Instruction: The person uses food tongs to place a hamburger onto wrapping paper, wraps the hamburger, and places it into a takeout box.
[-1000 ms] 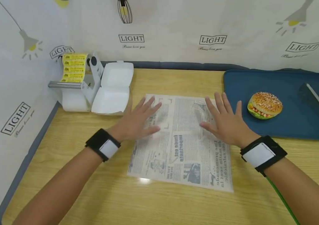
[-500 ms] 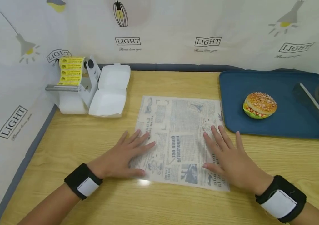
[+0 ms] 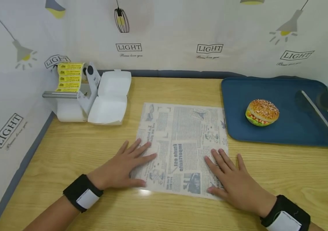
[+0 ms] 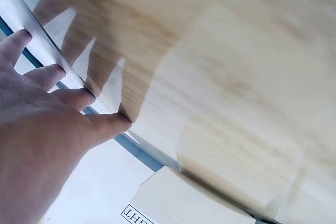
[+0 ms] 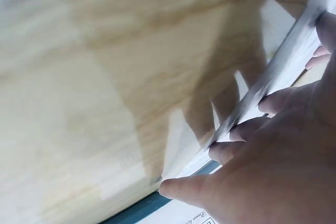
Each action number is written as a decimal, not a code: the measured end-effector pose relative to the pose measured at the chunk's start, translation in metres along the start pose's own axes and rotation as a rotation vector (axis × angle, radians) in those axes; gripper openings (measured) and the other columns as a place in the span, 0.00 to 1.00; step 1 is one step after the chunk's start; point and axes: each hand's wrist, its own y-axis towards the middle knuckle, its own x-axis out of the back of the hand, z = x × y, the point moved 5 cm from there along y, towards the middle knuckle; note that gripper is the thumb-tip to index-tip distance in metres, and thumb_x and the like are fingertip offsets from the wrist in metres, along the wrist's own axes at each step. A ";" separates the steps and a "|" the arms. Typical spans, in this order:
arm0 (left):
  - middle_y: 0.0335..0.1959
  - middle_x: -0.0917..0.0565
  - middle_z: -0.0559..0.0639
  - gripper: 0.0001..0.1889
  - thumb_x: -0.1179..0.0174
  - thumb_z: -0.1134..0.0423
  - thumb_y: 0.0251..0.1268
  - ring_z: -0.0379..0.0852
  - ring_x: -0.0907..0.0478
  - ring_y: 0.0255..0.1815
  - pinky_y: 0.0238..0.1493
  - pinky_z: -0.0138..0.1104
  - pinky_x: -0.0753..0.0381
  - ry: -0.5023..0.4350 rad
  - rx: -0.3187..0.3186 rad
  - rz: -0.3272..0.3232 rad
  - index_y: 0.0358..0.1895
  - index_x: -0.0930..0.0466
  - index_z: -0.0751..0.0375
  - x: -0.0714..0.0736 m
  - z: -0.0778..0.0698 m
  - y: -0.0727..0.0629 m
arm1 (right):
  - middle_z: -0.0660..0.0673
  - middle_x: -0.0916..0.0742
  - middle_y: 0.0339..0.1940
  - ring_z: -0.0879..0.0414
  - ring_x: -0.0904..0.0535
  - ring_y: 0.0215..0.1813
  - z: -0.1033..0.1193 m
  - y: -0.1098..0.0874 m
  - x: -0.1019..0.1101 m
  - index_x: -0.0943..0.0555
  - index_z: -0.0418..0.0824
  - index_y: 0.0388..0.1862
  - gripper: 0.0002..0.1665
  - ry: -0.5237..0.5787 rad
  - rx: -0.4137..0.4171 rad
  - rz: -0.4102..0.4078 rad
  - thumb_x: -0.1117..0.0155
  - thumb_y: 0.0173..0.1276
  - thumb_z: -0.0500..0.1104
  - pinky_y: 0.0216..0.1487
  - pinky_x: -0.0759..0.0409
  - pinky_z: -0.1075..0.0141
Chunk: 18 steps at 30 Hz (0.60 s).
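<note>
A sheet of newsprint-patterned wrapping paper [image 3: 185, 131] lies flat on the wooden table [image 3: 164, 213]. My left hand [image 3: 120, 168], fingers straight and spread, rests with its fingertips on the paper's lower left part. On the lower right part my right hand [image 3: 236, 184] lies spread the same way. Both wrist views show extended fingers of the left hand [image 4: 47, 108] and right hand [image 5: 262, 150] touching down, with nothing gripped. Right of the paper, a toy-like sesame burger [image 3: 262, 112] sits on a blue tray [image 3: 291, 134].
An opened white clamshell box [image 3: 109, 107] stands at the back left. Next to it is a dispenser [image 3: 87, 99] with a roll of yellow labels [image 3: 69, 77]. Tongs or a similar long-handled metal utensil [image 3: 323, 115] lie at the tray's right end. A printed sheet [image 3: 166, 25] walls the back.
Both hands have slid down the paper toward its near corners, fingers spread throughout. Paper, burger and box keep their places; the head view has shifted slightly.
</note>
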 end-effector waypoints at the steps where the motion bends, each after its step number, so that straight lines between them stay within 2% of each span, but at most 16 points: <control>1: 0.76 0.59 0.42 0.43 0.50 0.26 0.50 0.51 0.68 0.77 0.71 0.58 0.64 0.001 0.002 -0.002 0.71 0.53 0.29 0.000 0.001 0.000 | 0.46 0.52 0.77 0.45 0.60 0.77 0.000 0.000 0.000 0.55 0.56 0.75 0.46 -0.001 -0.004 0.004 0.54 0.64 0.69 0.67 0.61 0.33; 5: 0.76 0.59 0.41 0.44 0.49 0.26 0.48 0.52 0.68 0.77 0.71 0.59 0.65 -0.005 0.017 -0.003 0.70 0.53 0.28 0.000 0.003 -0.002 | 0.46 0.53 0.77 0.47 0.62 0.77 -0.007 -0.002 0.008 0.56 0.54 0.75 0.48 0.007 -0.036 0.022 0.54 0.63 0.70 0.69 0.61 0.36; 8: 0.76 0.59 0.41 0.44 0.48 0.26 0.47 0.52 0.68 0.77 0.71 0.59 0.65 -0.013 0.031 -0.002 0.70 0.52 0.28 0.001 0.003 -0.005 | 0.44 0.53 0.77 0.46 0.61 0.77 -0.023 -0.009 0.026 0.57 0.50 0.75 0.48 -0.008 -0.071 -0.016 0.52 0.65 0.67 0.71 0.60 0.39; 11: 0.76 0.59 0.41 0.44 0.47 0.26 0.47 0.52 0.68 0.77 0.71 0.59 0.66 -0.025 0.032 0.005 0.70 0.52 0.28 0.001 0.002 -0.004 | 0.39 0.50 0.76 0.42 0.56 0.76 -0.051 -0.022 0.059 0.55 0.46 0.75 0.49 -0.054 -0.113 -0.165 0.43 0.64 0.60 0.69 0.51 0.39; 14: 0.76 0.59 0.41 0.44 0.47 0.27 0.48 0.52 0.69 0.77 0.71 0.60 0.66 -0.042 0.021 0.011 0.70 0.53 0.28 0.001 0.001 -0.002 | 0.36 0.52 0.76 0.37 0.55 0.75 -0.089 -0.039 0.097 0.53 0.41 0.75 0.51 -0.106 -0.208 -0.355 0.37 0.62 0.51 0.66 0.48 0.36; 16: 0.76 0.60 0.41 0.44 0.47 0.27 0.48 0.53 0.69 0.77 0.71 0.60 0.67 -0.049 0.016 0.011 0.70 0.53 0.28 0.001 0.000 0.000 | 0.36 0.57 0.76 0.35 0.59 0.75 -0.119 -0.051 0.119 0.55 0.40 0.75 0.50 -0.128 -0.309 -0.461 0.42 0.65 0.57 0.67 0.51 0.35; 18: 0.76 0.60 0.41 0.44 0.47 0.27 0.47 0.53 0.69 0.76 0.71 0.60 0.66 -0.052 0.014 0.009 0.70 0.52 0.28 0.001 -0.001 0.001 | 0.35 0.60 0.75 0.36 0.65 0.75 -0.152 -0.061 0.139 0.59 0.40 0.75 0.51 -0.153 -0.436 -0.528 0.56 0.66 0.68 0.69 0.59 0.35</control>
